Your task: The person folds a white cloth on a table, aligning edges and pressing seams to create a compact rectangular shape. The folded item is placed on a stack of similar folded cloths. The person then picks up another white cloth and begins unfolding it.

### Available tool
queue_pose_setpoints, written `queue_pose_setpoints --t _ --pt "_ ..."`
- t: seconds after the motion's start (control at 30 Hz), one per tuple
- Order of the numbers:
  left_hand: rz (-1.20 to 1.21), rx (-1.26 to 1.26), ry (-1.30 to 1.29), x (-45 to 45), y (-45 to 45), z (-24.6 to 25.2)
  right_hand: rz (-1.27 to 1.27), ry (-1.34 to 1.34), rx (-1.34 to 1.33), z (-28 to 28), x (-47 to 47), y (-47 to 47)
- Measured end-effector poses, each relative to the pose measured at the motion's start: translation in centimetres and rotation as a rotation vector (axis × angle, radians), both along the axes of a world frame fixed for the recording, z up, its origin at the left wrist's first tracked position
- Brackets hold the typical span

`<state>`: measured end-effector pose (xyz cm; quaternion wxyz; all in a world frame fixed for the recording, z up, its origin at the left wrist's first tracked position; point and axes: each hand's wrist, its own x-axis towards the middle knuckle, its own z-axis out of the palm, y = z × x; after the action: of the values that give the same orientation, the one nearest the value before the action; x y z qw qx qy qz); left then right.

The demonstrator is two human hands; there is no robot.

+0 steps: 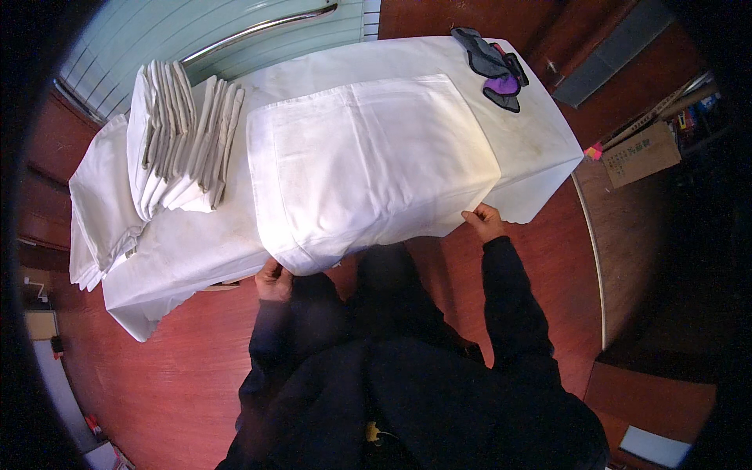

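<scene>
A white cloth (370,158), rectangular and hemmed, lies spread over a table covered with a white tablecloth (194,235). Its near edge hangs over the table's front edge. My left hand (274,281) pinches the near left corner of the cloth. At the near right corner, my right hand (485,221) grips the cloth between thumb and fingers. Faint creases run across the cloth's middle. To the left stands a stack of folded white cloths (167,135), and another white cloth pile (106,200) droops over the table's left end.
Grey and purple gloves or wraps (496,73) lie at the table's far right. Behind the table is a glass panel with a metal rail (258,29). A cardboard piece (640,154) sits on the right, beyond the reddish wood floor (194,376).
</scene>
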<state>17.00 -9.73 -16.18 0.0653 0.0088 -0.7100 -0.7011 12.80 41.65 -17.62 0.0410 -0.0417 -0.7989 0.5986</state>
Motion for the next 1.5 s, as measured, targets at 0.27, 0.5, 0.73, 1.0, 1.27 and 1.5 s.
queue_pose_setpoints --t 0.27,0.5,0.73,1.0,1.27,1.5 --pt "0.066 0.000 -0.047 -0.2 0.3 -1.5 0.002 0.046 0.293 -3.1 0.4 1.3" --pt "0.075 -0.064 0.080 -0.1 0.3 -1.3 -0.005 0.134 0.244 -2.9 0.6 1.3" --pt "0.086 -0.075 -0.145 0.7 0.9 -0.4 -0.027 0.094 0.234 -4.2 1.3 0.0" --pt "0.128 -0.161 -0.108 0.7 0.8 -1.2 -0.047 0.127 0.092 -6.6 1.7 0.8" --pt "0.138 -0.068 -0.054 1.3 1.3 -1.8 -0.035 0.002 0.271 -10.1 1.9 2.7" --pt "0.173 -0.174 -0.136 0.9 1.0 -2.2 -0.032 -0.060 0.400 -10.7 1.9 4.2"
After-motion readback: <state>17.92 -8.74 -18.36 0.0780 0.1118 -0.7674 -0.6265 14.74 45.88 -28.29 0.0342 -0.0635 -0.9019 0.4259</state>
